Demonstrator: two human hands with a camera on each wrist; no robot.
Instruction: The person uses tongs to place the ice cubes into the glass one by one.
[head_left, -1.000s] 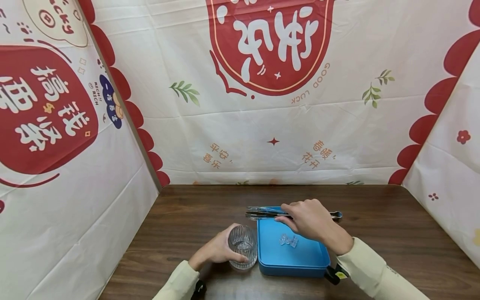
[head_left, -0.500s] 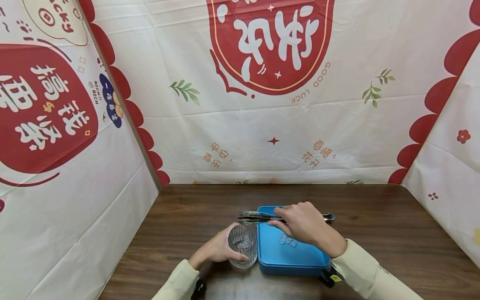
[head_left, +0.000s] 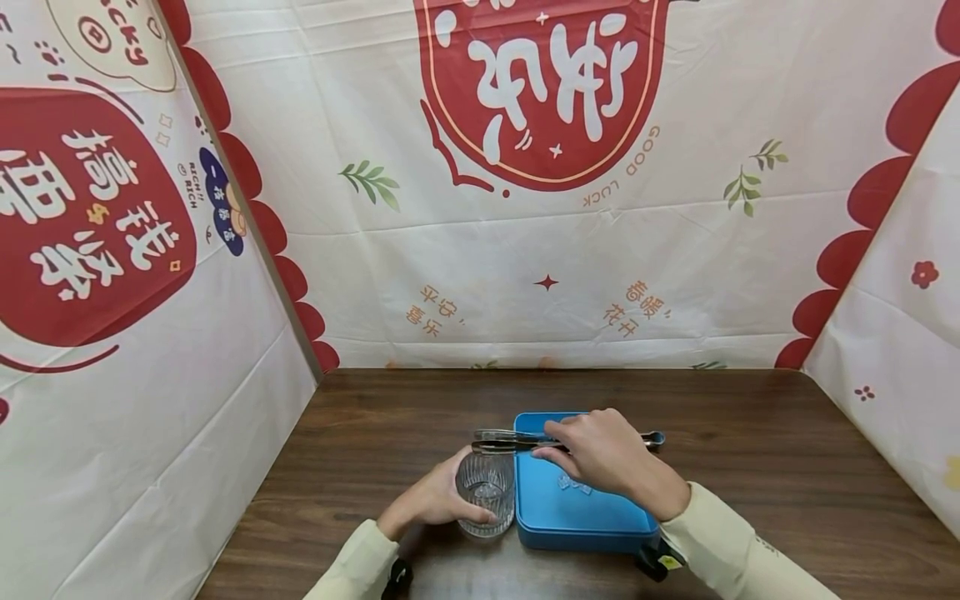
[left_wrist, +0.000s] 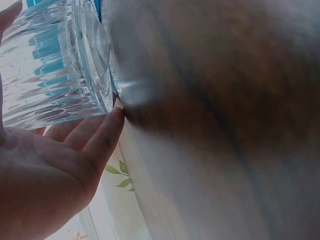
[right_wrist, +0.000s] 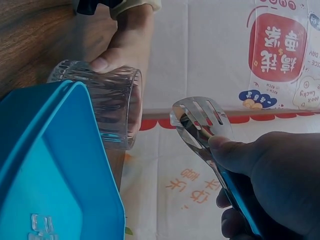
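Note:
My left hand (head_left: 431, 500) grips a ribbed clear glass (head_left: 486, 500) on the table, thumb on its near side and fingers around the far side. My right hand (head_left: 603, 454) holds metal serving tongs (head_left: 501, 442) with slotted heads, above a blue box (head_left: 585, 542). In the head view the tong heads lie just beyond the glass's far rim. The right wrist view shows a small clear piece (right_wrist: 173, 119) at the edge of the tong heads. Several clear ice-cube-like pieces (right_wrist: 42, 224) lie in the box, partly behind my right hand in the head view.
The blue box stands close against the glass's right side on a dark wooden table (head_left: 375, 433). White printed cloth (head_left: 555, 250) hangs behind the table and along both sides. Below my right sleeve, a black strap-like object (head_left: 654, 560) shows beside the box.
My right hand has carried the tongs left and a little nearer, bringing their heads from beyond the box's left edge to the glass's far rim. My left hand and the glass stay put.

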